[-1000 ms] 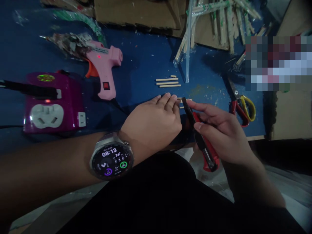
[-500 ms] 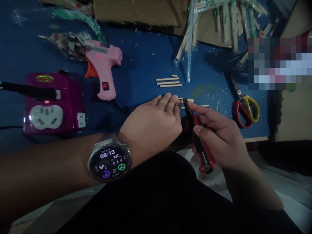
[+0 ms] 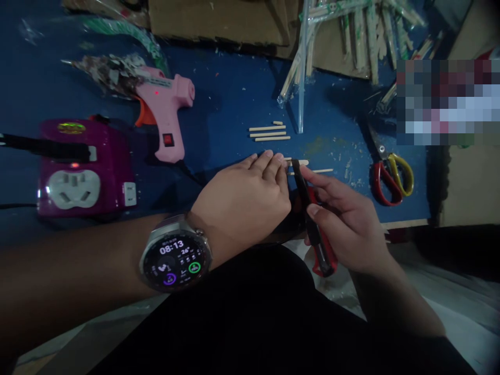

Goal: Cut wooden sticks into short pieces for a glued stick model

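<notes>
My left hand, with a watch on the wrist, lies flat on the blue table and presses down thin wooden sticks under its fingertips. My right hand grips a red and black utility knife, whose tip rests across those sticks just right of my left fingers. One stick end pokes out to the right of the blade. Three cut sticks lie in a row a little farther back.
A pink glue gun and a purple power socket sit at the left. Red and yellow scissors lie at the right. Wrapped chopsticks and cardboard fill the back. The table's front edge runs by my lap.
My right hand and the knife have drawn slightly toward me, and a stick end now shows to the right of the blade. My left hand stays put.
</notes>
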A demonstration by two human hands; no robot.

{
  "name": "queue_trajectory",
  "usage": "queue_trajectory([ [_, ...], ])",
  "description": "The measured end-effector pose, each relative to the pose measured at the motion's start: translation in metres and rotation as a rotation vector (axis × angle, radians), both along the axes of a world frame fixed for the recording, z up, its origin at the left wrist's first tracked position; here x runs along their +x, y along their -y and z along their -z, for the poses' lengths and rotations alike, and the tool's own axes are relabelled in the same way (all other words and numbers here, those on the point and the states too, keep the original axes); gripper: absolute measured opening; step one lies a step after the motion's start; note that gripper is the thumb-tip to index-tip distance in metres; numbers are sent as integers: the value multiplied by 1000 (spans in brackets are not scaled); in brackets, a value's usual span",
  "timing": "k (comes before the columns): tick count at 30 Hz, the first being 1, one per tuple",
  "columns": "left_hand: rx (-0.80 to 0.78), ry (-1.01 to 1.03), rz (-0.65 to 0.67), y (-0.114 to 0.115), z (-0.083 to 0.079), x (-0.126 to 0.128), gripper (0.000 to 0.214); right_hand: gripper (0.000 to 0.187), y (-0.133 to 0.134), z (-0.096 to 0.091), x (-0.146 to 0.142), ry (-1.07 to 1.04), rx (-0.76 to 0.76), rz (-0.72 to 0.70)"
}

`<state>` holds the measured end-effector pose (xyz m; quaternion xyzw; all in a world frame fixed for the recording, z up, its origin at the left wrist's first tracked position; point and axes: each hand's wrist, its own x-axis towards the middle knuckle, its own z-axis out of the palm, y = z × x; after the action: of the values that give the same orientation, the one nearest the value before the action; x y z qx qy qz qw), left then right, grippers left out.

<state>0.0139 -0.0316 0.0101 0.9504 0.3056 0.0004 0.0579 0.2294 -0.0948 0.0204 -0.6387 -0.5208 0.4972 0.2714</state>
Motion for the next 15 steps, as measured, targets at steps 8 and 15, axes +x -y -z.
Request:
queue_trajectory([
  [8, 98, -8, 28, 1, 5, -3, 58, 52, 3, 0, -3, -28, 4, 20],
  [15, 17, 15, 5, 1, 2, 0, 57, 52, 10, 2, -3, -100, -40, 76],
])
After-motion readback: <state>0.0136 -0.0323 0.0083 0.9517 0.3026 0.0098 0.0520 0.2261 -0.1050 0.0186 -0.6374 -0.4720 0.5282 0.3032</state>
